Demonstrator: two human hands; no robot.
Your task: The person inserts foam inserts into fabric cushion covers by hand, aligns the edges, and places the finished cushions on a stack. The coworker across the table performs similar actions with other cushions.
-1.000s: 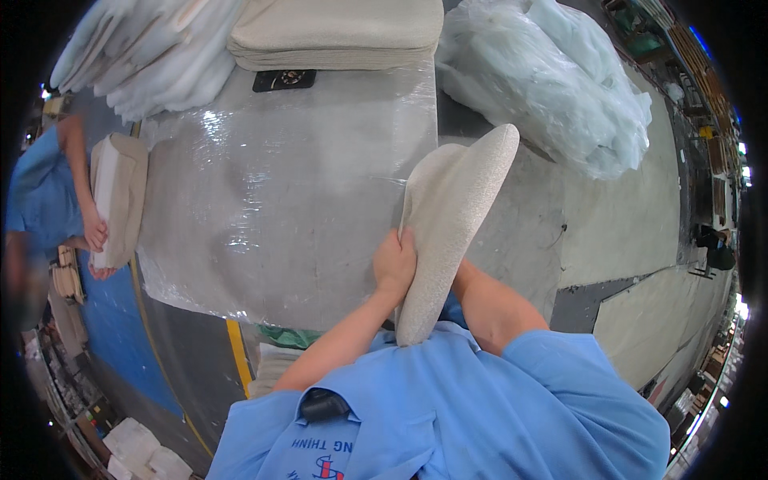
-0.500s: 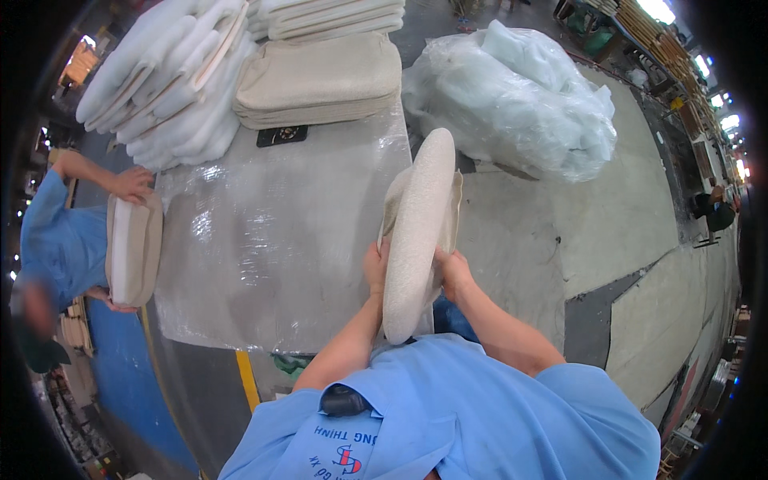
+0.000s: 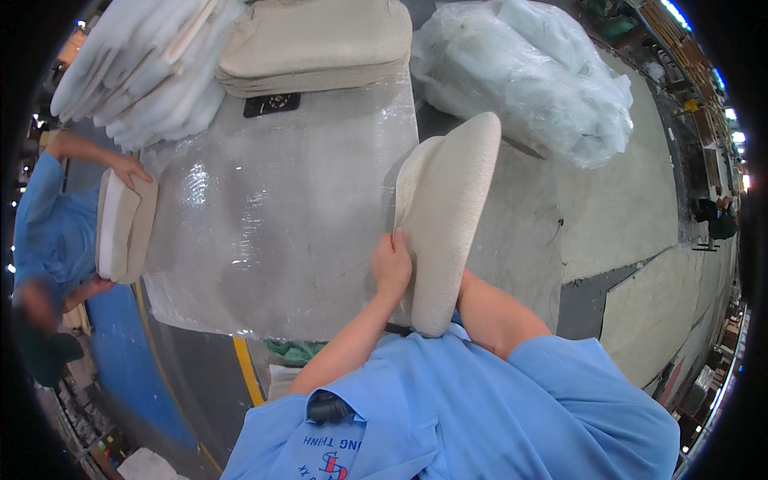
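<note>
Left fingers (image 3: pixel 398 242) at edge of cushion (image 3: pixel 453 216)

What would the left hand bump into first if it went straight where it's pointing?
The long, rounded beige fabric cushion, which the left hand already touches. Past it, roughly along that line, lies the big, whitish bundle in clear plastic, though depth is hard to judge.

Moderate, diffuse light is filling the scene; bright lights (image 3: pixel 676 12) are glaring at two o'clock. Plastic sheeting (image 3: pixel 280 200) is throwing white reflections at ten o'clock. Straight edges are curving near the black rim (image 3: pixel 16 48); blur is masking a co-worker's head (image 3: pixel 40 304) at nine o'clock.
</note>
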